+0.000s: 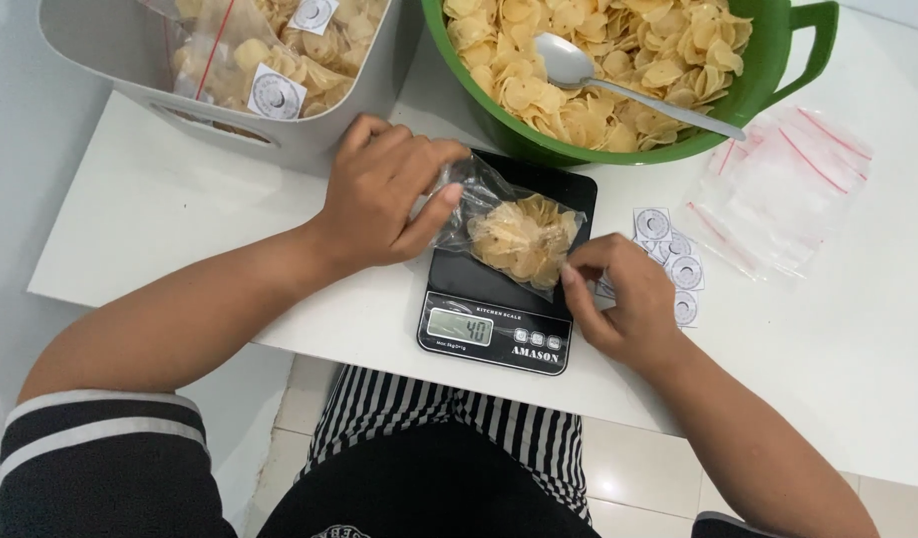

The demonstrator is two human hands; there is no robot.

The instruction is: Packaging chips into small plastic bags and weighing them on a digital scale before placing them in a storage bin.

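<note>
Both hands pinch a small clear bag of chips [522, 237] lying on the black scale [499, 314], left hand [384, 194] and right hand [628, 294] at opposite ends; finished bags fill the grey bin [280, 134], the green bowl [768, 80] remains heaped.

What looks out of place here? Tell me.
Nothing stands out. Both hands hold the bag of chips flat on the scale; the spoon lies in the green bowl; no chips are spilled.
</note>
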